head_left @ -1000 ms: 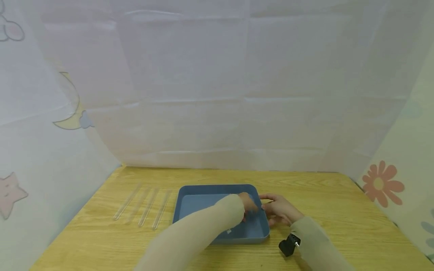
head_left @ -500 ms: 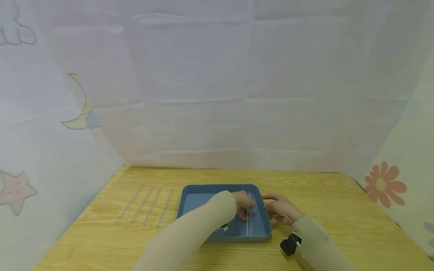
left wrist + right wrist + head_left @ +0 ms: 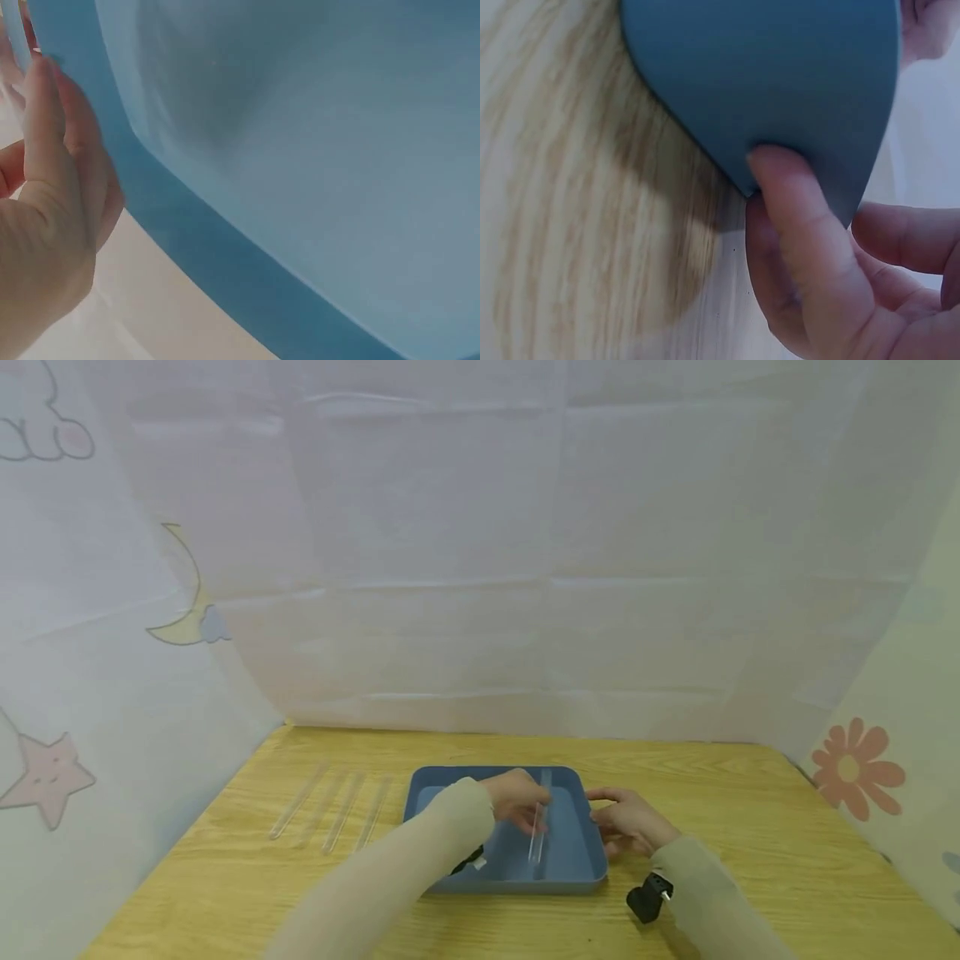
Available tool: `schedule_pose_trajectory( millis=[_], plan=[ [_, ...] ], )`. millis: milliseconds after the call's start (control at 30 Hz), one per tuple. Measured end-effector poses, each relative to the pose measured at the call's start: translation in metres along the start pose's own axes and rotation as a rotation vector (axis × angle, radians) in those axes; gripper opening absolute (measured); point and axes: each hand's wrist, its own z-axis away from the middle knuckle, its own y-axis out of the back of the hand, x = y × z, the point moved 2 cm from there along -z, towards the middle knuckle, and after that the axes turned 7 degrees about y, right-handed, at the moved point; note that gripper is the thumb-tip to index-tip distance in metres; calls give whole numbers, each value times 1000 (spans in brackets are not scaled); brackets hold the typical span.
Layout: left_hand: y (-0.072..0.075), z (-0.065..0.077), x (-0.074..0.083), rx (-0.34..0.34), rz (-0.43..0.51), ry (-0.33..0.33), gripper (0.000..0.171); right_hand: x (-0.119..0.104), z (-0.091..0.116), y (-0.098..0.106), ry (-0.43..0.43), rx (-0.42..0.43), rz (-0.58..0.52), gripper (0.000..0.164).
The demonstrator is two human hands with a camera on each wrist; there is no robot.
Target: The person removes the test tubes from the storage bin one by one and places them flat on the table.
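My left hand (image 3: 516, 795) reaches into the blue tray (image 3: 577, 852) and pinches a clear, slim test tube (image 3: 537, 837), its lower part tilted toward the tray's near side. A paler upright strip shows just beside and behind it. Seen from the left wrist, the left hand (image 3: 60, 187) is beside the tray wall, fingertips near the upper left corner. At the tray's right side, my right hand (image 3: 626, 822) grips the wall. In the right wrist view its thumb (image 3: 795, 195) presses the outer wall, with another finger tucked at the bottom edge.
Several clear test tubes (image 3: 343, 814) lie side by side on the wooden table (image 3: 705, 793), left of the tray. A black wrist device (image 3: 647, 897) sits by the right sleeve. White printed sheets (image 3: 450, 568) enclose the table at the back and sides.
My left hand has shifted leftward inside the tray, and the test tube in its fingers has come into sight. The right hand stays at the tray's right wall. The head view has turned slightly left.
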Motion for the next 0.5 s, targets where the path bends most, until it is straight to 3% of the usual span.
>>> schedule_pose_trajectory(
  millis=[233, 500],
  plan=[
    [15, 16, -8, -17, 25, -77, 41, 0, -1, 0, -3, -8, 6, 49],
    [28, 30, -16, 52, 45, -131, 39, 1, -1, 0, 0, -2, 5, 47]
  ],
)
